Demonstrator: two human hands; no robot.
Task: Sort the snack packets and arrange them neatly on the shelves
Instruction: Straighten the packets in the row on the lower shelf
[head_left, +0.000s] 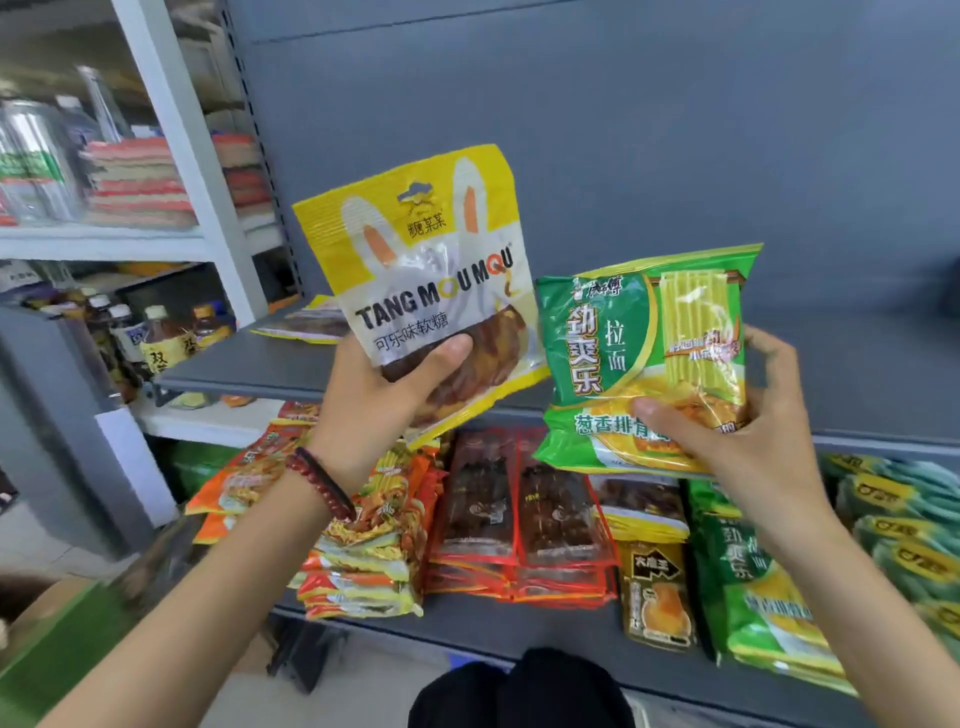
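Observation:
My left hand (379, 400) grips a yellow and white candy packet (431, 265) marked TANG MOU MOU by its lower edge, held upright in front of the upper grey shelf (244, 364). My right hand (737, 431) holds a green noodle packet (644, 358) beside it, thumb on the front. Another yellow candy packet (306, 325) lies flat on the upper shelf behind the left hand. The lower shelf (519, 623) carries orange noodle packets (358, 551), red-edged dark snack packets (519, 514), a black and gold packet (660, 597) and more green noodle packets (753, 587).
Green and yellow packets (904, 525) lie stacked at the far right of the lower shelf. A white rack (171, 130) to the left holds bottles (156, 338) and stacked boxes. The grey back panel (623, 130) rises behind the upper shelf. My dark knees (519, 691) sit below.

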